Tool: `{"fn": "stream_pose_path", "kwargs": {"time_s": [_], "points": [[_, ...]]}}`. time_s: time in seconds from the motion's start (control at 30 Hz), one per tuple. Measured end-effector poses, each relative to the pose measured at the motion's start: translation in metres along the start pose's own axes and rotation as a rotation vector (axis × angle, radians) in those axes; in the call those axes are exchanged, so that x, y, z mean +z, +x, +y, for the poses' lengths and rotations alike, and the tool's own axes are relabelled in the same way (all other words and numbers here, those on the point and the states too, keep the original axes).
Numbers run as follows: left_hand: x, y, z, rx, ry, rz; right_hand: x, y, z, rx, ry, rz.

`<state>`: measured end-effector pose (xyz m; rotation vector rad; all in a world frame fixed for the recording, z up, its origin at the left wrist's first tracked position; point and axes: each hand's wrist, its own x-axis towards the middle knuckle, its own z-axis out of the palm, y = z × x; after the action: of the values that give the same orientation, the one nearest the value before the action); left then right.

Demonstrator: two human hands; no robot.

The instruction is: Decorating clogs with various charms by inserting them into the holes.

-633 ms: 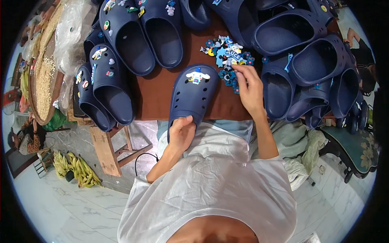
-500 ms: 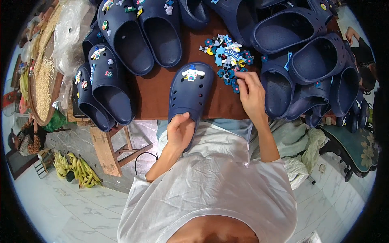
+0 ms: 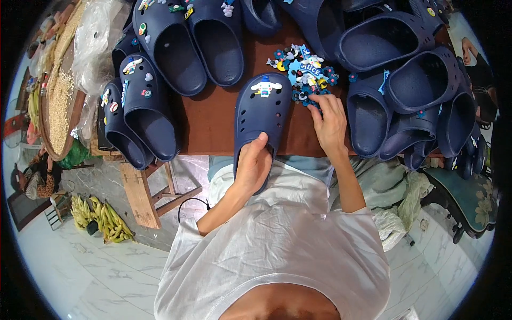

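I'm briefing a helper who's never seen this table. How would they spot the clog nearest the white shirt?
Find the brown-covered table. Over its near edge, left of the charm pile, a navy clog points its toe away from the person. A white-and-blue charm sits near its toe; unlike the other clogs, this one is held in the left hand.

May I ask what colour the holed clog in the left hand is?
Navy blue clog, best in head view.

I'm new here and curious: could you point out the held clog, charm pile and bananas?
Held clog (image 3: 260, 114): head view, on its navy upper.
Charm pile (image 3: 308, 72): head view, about its middle.
Bananas (image 3: 113, 221): head view, on the right-hand bunch.
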<state>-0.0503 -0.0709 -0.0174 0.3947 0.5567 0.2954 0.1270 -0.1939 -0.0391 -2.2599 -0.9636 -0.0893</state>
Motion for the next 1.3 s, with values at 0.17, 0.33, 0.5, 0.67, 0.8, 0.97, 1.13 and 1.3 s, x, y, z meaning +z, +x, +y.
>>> {"fn": "stream_pose_path", "kwargs": {"time_s": [0.17,0.33,0.5,0.67,0.8,0.97,1.13,1.3], "points": [[0.010,-0.002,0.002,-0.010,0.102,0.031,-0.005,-0.003,-0.001,-0.036,0.013,0.114],[0.016,-0.003,0.001,0.019,0.140,0.071,-0.009,-0.006,-0.031,0.019,0.308,0.101],[0.013,-0.002,0.002,0.020,0.140,0.063,-0.005,-0.012,-0.050,-0.088,0.376,0.023],[0.012,-0.005,0.002,0.017,0.170,0.084,-0.007,-0.017,-0.058,-0.142,0.383,-0.035],[0.018,-0.008,-0.002,0.099,0.252,0.139,-0.013,-0.014,-0.054,-0.048,0.473,-0.110],[0.018,-0.012,-0.002,0.083,0.319,0.115,-0.019,-0.004,-0.056,0.078,0.673,-0.200],[0.016,-0.013,-0.001,0.069,0.370,0.084,-0.023,-0.001,-0.056,0.014,0.631,-0.240],[0.012,-0.013,-0.005,0.075,0.393,0.070,-0.030,0.010,-0.051,-0.040,0.637,-0.347]]}}
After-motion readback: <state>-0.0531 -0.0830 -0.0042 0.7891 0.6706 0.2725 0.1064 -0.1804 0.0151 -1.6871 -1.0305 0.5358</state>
